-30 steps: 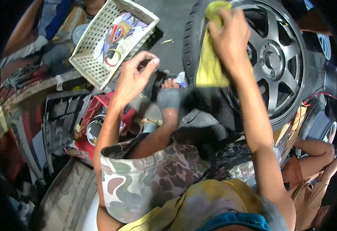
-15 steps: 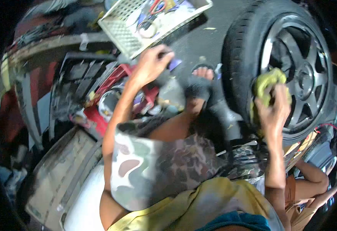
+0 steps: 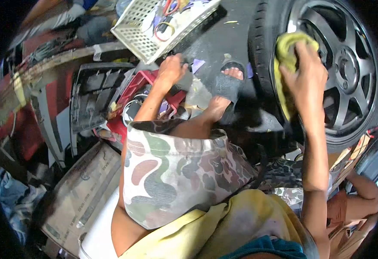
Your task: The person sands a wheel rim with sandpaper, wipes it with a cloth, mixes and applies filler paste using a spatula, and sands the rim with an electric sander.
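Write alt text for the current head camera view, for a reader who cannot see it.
A person's right hand holds a yellow cloth against a spoked, black-tyred wheel. The left hand is curled near a pale perforated basket. The person's camouflage shorts and a sandalled foot also show, with clutter at the left.

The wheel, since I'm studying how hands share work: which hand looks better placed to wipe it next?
Right, I'd judge: the right hand holds the yellow cloth at the wheel. The left hand is farther off, near the basket, with no cloth visible in it.
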A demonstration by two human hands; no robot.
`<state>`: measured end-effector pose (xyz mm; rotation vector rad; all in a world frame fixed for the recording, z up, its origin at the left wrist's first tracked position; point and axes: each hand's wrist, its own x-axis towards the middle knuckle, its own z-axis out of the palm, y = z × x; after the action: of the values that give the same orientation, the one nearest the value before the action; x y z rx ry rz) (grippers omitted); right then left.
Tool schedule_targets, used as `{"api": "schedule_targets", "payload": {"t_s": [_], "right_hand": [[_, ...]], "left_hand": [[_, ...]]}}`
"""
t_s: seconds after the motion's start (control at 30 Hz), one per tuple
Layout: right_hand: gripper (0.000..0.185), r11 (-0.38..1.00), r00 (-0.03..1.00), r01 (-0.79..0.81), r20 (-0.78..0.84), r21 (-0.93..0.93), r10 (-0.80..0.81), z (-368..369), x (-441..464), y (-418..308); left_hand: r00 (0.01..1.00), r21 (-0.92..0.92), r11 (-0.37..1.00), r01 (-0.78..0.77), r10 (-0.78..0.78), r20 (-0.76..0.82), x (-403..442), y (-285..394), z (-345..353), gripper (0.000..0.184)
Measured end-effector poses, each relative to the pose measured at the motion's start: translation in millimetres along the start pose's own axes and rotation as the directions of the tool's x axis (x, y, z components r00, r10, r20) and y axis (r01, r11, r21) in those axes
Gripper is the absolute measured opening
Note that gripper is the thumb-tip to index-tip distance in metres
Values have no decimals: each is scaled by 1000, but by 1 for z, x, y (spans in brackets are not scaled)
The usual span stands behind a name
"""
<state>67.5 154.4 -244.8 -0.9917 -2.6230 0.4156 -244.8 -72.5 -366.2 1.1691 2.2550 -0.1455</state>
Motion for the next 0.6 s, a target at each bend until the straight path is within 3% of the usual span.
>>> {"api": "schedule_targets", "payload": {"t_s": [0.1, 0.13, 0.17, 0.2, 0.23, 0.27, 0.3, 0.4, 0.47, 0.5, 0.53, 0.57, 0.6], "right_hand": [[55, 983, 950, -145, 294, 115, 106, -39, -38, -13], [55, 930, 974, -104, 227, 352, 23, -44, -53, -12], [59, 788, 829, -448, 526, 422, 189, -58, -70, -22], [56, 763, 867, -375, 490, 527, 88, -63, -85, -35], [59, 714, 830, -373, 557, 592, -27, -59, -106, -39], [64, 655, 831, -386, 553, 649, -58, -47, -132, -47], [65, 604, 825, -424, 562, 675, -50, -32, -154, -57], [48, 836, 859, -307, 511, 456, 36, -19, -187, -69], [50, 876, 874, -284, 481, 390, 69, -22, -206, -52], [48, 850, 863, -319, 499, 419, 78, -24, -218, -36], [38, 821, 846, -380, 520, 426, 122, -33, -228, -19], [23, 804, 711, -468, 697, 366, 96, -41, -234, 9], [16, 846, 632, -466, 767, 258, 114, -53, -242, 37]], "left_hand": [[1000, -56, 998, -7, 8, 23, 5, -5, 4, 44], [999, -93, 996, 13, -9, 41, 6, -3, 7, 46], [998, -129, 992, 5, 3, 67, 10, -2, 11, 53], [997, -95, 992, -80, 79, -19, 11, -4, 19, 57], [987, -58, 986, -154, 151, -57, 17, -5, 29, 58], [980, 23, 981, -192, 193, -43, 25, -10, 42, 57], [970, -21, 972, -236, 234, -64, 27, -14, 48, 53], [948, 50, 947, -319, 318, 28, 39, -20, 56, 34], [950, -79, 947, -310, 312, 18, 38, -11, 48, 29], [902, -48, 901, -431, 432, 13, 60, -39, 60, 31], [943, -170, 930, -326, 333, 15, 51, -13, 43, 33], [947, -243, 919, -311, 320, -2, 56, -15, 36, 33], [952, -319, 901, -295, 304, -22, 62, -19, 33, 33]]}}
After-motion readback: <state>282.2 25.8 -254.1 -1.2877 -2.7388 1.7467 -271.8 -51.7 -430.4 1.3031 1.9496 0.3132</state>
